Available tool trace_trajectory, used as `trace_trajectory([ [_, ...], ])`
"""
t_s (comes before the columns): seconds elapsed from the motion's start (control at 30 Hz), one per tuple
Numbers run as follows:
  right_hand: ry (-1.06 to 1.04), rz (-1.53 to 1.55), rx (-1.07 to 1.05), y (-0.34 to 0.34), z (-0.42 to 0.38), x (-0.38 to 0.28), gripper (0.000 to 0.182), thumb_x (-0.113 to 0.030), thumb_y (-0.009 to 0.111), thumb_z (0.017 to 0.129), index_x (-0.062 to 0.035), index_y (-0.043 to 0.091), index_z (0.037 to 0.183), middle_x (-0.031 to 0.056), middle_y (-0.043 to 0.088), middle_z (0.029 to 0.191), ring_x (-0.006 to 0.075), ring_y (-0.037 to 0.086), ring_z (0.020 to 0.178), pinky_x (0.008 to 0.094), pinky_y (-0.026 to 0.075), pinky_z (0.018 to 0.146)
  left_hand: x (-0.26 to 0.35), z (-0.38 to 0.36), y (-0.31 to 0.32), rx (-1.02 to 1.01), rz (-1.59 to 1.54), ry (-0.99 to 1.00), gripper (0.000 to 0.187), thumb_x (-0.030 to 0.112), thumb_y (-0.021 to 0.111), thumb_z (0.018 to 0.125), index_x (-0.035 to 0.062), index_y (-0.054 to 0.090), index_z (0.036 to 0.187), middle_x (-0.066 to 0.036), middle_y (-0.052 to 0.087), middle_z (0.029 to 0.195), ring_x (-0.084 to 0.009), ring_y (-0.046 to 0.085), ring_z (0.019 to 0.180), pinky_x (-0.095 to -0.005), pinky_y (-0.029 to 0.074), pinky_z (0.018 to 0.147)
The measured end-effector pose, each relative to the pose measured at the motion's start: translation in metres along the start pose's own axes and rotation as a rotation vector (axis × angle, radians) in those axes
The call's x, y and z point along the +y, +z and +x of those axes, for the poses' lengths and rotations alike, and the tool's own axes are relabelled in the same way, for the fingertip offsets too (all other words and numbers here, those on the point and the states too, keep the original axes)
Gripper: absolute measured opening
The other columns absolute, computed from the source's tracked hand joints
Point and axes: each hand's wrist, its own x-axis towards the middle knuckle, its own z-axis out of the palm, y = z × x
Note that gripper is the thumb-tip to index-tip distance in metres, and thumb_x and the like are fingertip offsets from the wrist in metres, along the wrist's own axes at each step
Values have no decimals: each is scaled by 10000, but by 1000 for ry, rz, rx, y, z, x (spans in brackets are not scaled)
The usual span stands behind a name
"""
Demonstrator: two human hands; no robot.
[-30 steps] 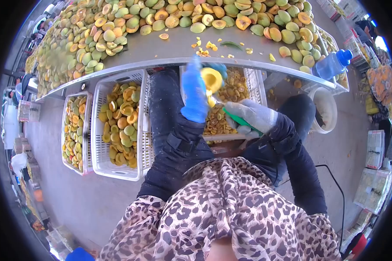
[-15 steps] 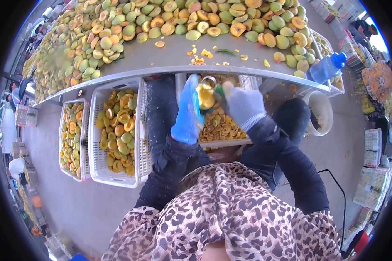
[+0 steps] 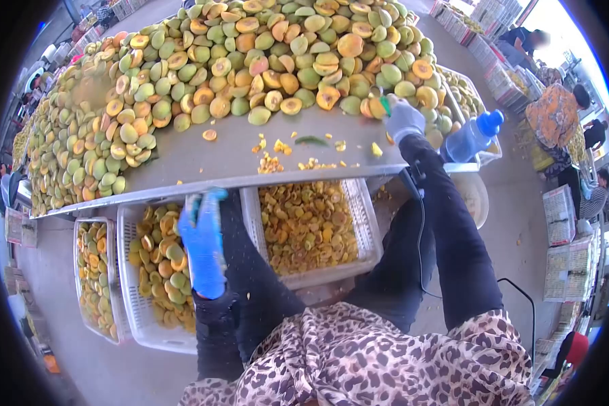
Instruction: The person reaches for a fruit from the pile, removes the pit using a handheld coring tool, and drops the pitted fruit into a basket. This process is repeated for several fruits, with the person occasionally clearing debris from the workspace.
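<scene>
My left hand (image 3: 203, 247), in a blue glove, hangs over the right side of a white crate (image 3: 130, 291) of halved fruit (image 3: 166, 254). Its fingers are apart, with nothing visible in them. My right hand (image 3: 404, 120), in a pale grey glove, is closed on a green-handled tool (image 3: 386, 105) at the right of the fruit pile (image 3: 304, 47). The tool's small metal end is among the fruit there; whether it touches one I cannot tell. Between my legs stands a white crate (image 3: 369, 223) of small yellow-brown fruit pieces (image 3: 308, 230).
A metal table (image 3: 230, 152) with fruit scraps lies ahead. At its right edge are a blue bottle (image 3: 470, 137) and, below, a white bucket (image 3: 477, 196). Another fruit crate (image 3: 118, 298) stands at far left. A cable (image 3: 423, 250) runs beside my right arm. Other people are at the right.
My left hand has moved left from the middle to the crate, and the yellow fruit is no longer at my hands. My right hand has moved forward and right to the pile with the tool.
</scene>
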Motion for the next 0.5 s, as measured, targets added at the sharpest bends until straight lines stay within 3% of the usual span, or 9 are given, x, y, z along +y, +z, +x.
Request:
trace_trajectory([
  [0.03, -57, -55, 4, 7, 14, 0, 266, -247, 562, 824, -138, 556, 1067, 156, 605, 1018, 335, 634, 897, 444, 504, 722, 3, -2, 18, -61, -204, -68, 164, 93, 548, 884, -17, 659, 933, -36, 645, 876, -94, 581, 828, -239, 453, 791],
  [0.13, -90, -122, -219, 19, 39, -14, 293, -267, 569, 825, -145, 556, 1091, 168, 589, 1062, 335, 623, 942, 451, 499, 759, 14, -1, 46, -169, -212, -101, 173, 92, 538, 896, -31, 647, 947, -43, 648, 879, -96, 586, 836, -235, 454, 807],
  [0.2, -78, -100, -227, 17, 39, -22, 289, -272, 572, 826, -134, 562, 1080, 172, 595, 1045, 335, 626, 937, 453, 497, 766, 8, 1, 52, -187, -212, -101, 184, 113, 534, 907, -25, 649, 943, -47, 651, 874, -108, 594, 830, -241, 460, 806],
  [0.27, -75, 34, -237, 6, 31, -29, 283, -295, 593, 817, -105, 579, 1027, 186, 618, 968, 346, 628, 919, 463, 488, 780, 2, 2, 53, -341, -427, -245, 278, 222, 509, 945, -18, 604, 1047, -87, 646, 917, -163, 609, 876, -292, 483, 816],
  [0.33, -197, 581, -330, -2, 14, -33, 311, -270, 606, 818, -70, 582, 1055, 136, 636, 871, 259, 648, 778, 381, 510, 685, -15, 2, 69, -404, -545, -233, 321, 274, 481, 957, 4, 564, 1110, -106, 628, 965, -191, 605, 910, -325, 492, 820],
  [0.37, -131, 971, -498, -15, -6, -41, 352, -210, 610, 809, -49, 563, 1119, 65, 590, 802, 159, 578, 656, 299, 471, 601, -20, -1, 76, -470, -658, -221, 368, 325, 454, 970, 25, 524, 1173, -125, 610, 1014, -219, 600, 944, -359, 501, 825],
  [0.4, -46, 1364, -671, -59, -37, -67, 407, -150, 614, 801, -28, 544, 1182, -6, 545, 732, 58, 508, 535, 216, 432, 517, -17, -4, 83, -491, -875, -461, 371, 337, 435, 975, 50, 497, 1201, -121, 585, 1054, -224, 590, 966, -379, 500, 828],
  [0.43, -98, 1436, -711, -71, -59, -80, 386, -115, 601, 805, -27, 547, 1177, -27, 551, 757, 28, 467, 495, 191, 390, 486, -14, -7, 92, -498, -1093, -698, 375, 349, 417, 980, 75, 471, 1229, -117, 561, 1094, -228, 581, 988, -399, 498, 832],
  [0.5, -107, 1477, -780, -89, -101, -107, 346, -147, 611, 830, -30, 546, 1149, 37, 585, 723, 135, 539, 493, 244, 427, 502, -15, -18, 108, -517, -385, 28, 326, 348, 416, 979, 104, 506, 1176, -89, 571, 1088, -208, 582, 988, -362, 509, 803],
])
